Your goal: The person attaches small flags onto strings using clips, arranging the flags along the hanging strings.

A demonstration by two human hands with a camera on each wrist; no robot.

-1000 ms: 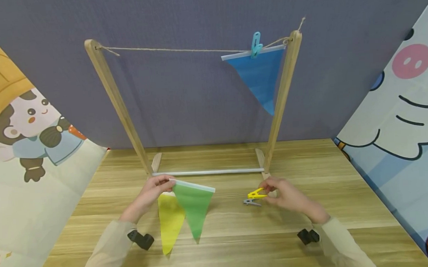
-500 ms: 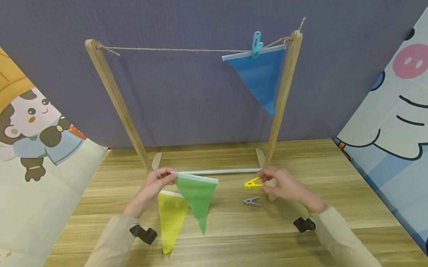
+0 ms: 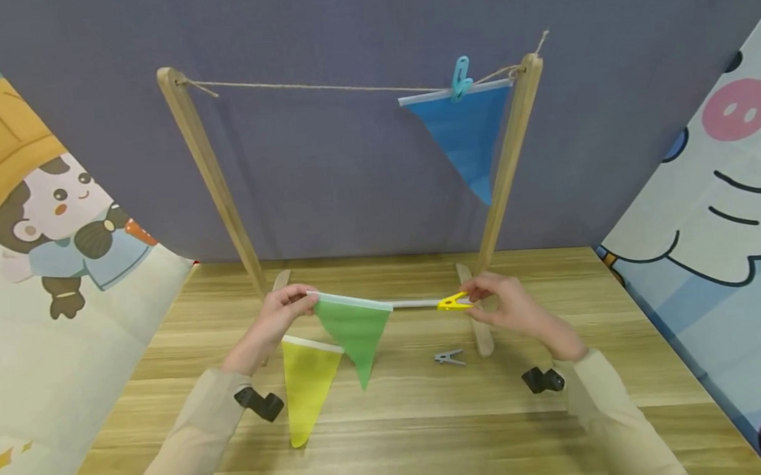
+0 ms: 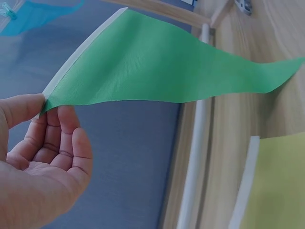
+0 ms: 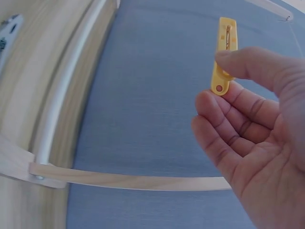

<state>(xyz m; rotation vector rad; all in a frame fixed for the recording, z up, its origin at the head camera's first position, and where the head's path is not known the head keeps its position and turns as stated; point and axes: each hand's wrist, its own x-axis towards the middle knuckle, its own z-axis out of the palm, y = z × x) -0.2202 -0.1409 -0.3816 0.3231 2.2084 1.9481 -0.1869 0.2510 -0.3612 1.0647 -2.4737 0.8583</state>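
Observation:
My left hand (image 3: 286,311) pinches the top left corner of a green pennant (image 3: 356,330), which hangs point down from its white band. In the left wrist view the thumb and fingertips grip the green pennant (image 4: 143,62) at the band's end. My right hand (image 3: 505,304) pinches a yellow clothespin (image 3: 453,302) by its handle end, in front of the frame's rod. The right wrist view shows the yellow clothespin (image 5: 228,36) between thumb and fingers. A yellow pennant (image 3: 310,387) lies on the table below my left hand, and a grey clothespin (image 3: 449,357) lies below my right.
A wooden frame (image 3: 215,180) stands at the back with a twine line (image 3: 312,87) strung across its top. On the line's right part hangs a blue pennant (image 3: 465,137) under a light blue clothespin (image 3: 460,79). A white rod (image 3: 414,304) joins the frame's feet.
Both hands have risen away from the tabletop, carrying the green pennant and the yellow clothespin. The yellow clothespin has moved off the grey one, which stays on the table.

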